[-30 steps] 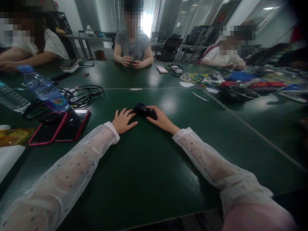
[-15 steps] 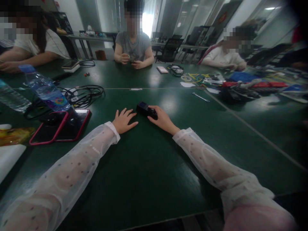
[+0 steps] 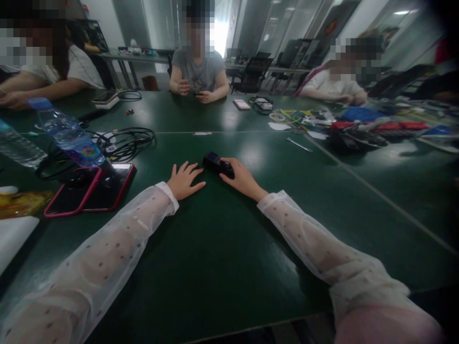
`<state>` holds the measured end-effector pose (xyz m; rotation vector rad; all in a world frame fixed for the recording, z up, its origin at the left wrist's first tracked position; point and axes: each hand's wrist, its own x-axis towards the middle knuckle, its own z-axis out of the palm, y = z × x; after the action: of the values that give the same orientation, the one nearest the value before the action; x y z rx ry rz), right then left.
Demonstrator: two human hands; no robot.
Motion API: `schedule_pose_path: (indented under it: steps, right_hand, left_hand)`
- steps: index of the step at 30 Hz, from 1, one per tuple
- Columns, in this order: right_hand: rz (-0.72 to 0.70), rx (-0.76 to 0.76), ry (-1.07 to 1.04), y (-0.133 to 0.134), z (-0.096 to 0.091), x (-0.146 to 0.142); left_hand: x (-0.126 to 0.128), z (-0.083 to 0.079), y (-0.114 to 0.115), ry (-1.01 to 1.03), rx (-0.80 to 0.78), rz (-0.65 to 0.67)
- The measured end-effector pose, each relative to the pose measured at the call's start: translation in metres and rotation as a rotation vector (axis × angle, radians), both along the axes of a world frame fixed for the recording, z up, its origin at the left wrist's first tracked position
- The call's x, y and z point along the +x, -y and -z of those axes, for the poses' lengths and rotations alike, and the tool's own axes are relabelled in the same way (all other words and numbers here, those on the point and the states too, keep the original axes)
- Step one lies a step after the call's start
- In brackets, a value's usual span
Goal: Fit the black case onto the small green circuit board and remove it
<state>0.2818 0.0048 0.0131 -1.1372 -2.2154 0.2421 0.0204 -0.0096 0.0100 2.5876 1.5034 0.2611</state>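
Note:
A small black device with a dark screen (image 3: 214,161) lies on the green table (image 3: 215,267), in front of me. My right hand (image 3: 242,177) is wrapped over its near right end, thumb on the near side and fingers on the far side. Just left of the device, my left hand (image 3: 184,181) rests flat on the tabletop with its fingers spread, holding nothing. Its fingertips are close to the device but apart from it. What kind of device it is, I cannot tell for sure.
To the left are two red-edged phones (image 3: 107,191), a water bottle (image 3: 68,131) and coiled black cables (image 3: 132,141). A wrench (image 3: 299,145) lies to the right, before a heap of wires and tools (image 3: 373,129). Several people sit around the table; one person (image 3: 199,71) faces me.
My hands and the black device stay where they were. Across the table, the facing person's hand has shifted slightly.

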Motion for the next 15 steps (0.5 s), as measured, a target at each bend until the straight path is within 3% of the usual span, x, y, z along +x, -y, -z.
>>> schedule_pose_path:
  steps: [15]
  right_hand:
    - [-0.010,0.037,0.001,-0.0022,0.0025,-0.0004]
  left_hand:
    - [0.0019,-0.0022,0.0018,-0.015,0.002,-0.017]
